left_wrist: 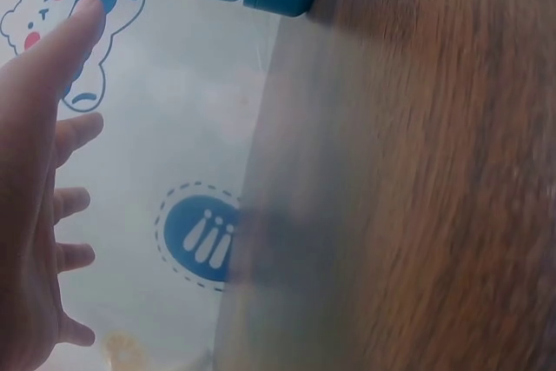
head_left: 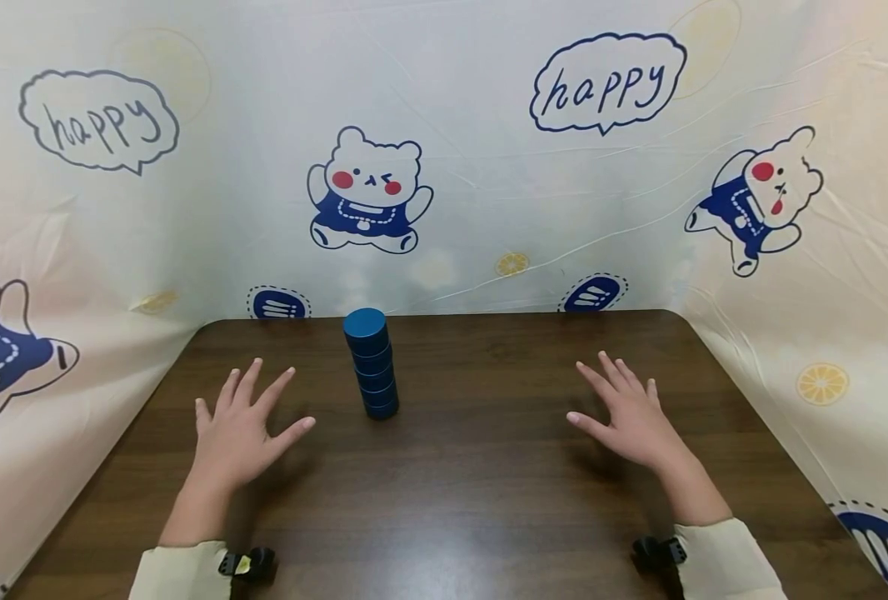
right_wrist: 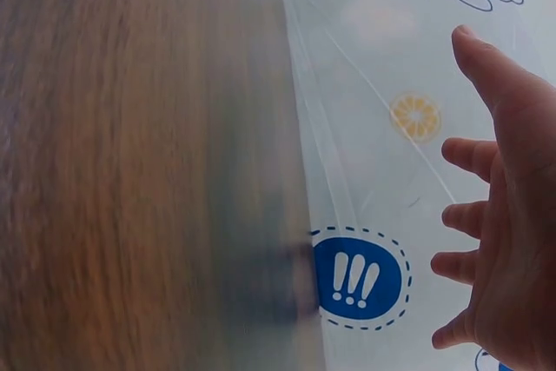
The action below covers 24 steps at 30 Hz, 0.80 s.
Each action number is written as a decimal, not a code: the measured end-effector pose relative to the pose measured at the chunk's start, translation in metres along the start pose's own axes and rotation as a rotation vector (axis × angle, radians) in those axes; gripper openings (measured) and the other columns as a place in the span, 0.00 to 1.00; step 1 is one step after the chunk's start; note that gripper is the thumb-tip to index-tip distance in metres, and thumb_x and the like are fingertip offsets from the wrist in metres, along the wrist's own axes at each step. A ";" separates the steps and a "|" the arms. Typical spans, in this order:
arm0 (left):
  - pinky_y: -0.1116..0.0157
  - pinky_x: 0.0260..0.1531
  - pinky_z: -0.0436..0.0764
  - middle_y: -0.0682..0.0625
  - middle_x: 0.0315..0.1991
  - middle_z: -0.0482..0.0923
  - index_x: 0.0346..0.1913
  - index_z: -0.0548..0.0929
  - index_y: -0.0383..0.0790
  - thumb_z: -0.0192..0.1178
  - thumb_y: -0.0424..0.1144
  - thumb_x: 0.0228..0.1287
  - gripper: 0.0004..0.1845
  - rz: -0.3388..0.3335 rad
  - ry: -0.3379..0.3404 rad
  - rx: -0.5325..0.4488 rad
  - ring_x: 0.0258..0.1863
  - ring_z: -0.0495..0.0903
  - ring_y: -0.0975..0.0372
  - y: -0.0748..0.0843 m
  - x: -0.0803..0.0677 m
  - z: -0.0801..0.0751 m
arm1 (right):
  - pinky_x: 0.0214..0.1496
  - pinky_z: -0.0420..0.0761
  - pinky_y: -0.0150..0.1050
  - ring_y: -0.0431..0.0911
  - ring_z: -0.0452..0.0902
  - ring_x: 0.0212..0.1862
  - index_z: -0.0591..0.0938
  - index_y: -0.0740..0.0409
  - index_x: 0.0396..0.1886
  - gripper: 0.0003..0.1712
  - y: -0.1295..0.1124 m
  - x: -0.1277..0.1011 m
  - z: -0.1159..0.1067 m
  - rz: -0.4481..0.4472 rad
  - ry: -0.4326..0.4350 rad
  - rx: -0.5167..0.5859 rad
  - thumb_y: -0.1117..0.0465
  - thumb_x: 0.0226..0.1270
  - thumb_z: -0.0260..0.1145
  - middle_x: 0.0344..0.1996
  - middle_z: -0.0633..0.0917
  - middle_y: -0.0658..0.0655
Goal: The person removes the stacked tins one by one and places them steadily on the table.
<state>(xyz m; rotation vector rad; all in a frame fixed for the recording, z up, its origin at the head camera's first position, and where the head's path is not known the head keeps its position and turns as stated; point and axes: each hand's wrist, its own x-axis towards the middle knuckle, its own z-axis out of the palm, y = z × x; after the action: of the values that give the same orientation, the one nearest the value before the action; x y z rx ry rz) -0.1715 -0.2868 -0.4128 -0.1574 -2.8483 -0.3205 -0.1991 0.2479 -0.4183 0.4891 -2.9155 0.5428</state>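
The dark wooden desk (head_left: pixel 489 500) carries an upright stack of blue discs (head_left: pixel 371 363), its long axis vertical, toward the back centre. Left hand (head_left: pixel 237 429) lies nearer than right hand (head_left: pixel 627 412); both hover spread, empty.

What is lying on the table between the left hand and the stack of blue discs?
Nothing: in the head view only bare dark wooden table shows between the left hand and the stack of blue discs.

A stack of discs (head_left: pixel 371 363) stands on the table (head_left: pixel 474 483), between left hand (head_left: pixel 237 429) and right hand (head_left: pixel 631 417).
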 end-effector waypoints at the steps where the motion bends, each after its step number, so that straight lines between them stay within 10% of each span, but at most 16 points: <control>1: 0.21 0.53 0.34 0.34 0.75 0.46 0.76 0.58 0.56 0.53 0.72 0.59 0.46 0.000 0.000 -0.002 0.71 0.43 0.33 0.000 0.000 0.001 | 0.61 0.40 0.80 0.68 0.45 0.74 0.63 0.48 0.75 0.46 0.000 0.000 0.001 -0.002 0.000 0.001 0.32 0.63 0.61 0.75 0.53 0.67; 24: 0.22 0.53 0.49 0.35 0.74 0.52 0.76 0.56 0.58 0.70 0.67 0.45 0.55 0.032 0.022 -0.203 0.68 0.53 0.34 0.013 0.011 0.019 | 0.68 0.43 0.73 0.66 0.47 0.74 0.64 0.49 0.74 0.45 -0.016 0.011 0.013 -0.073 0.018 0.084 0.35 0.62 0.64 0.76 0.53 0.64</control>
<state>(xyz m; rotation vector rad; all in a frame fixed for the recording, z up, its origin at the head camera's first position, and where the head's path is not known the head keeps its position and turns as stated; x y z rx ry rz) -0.1855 -0.2691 -0.4253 -0.2370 -2.7842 -0.6007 -0.2048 0.2260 -0.4235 0.5952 -2.8547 0.6576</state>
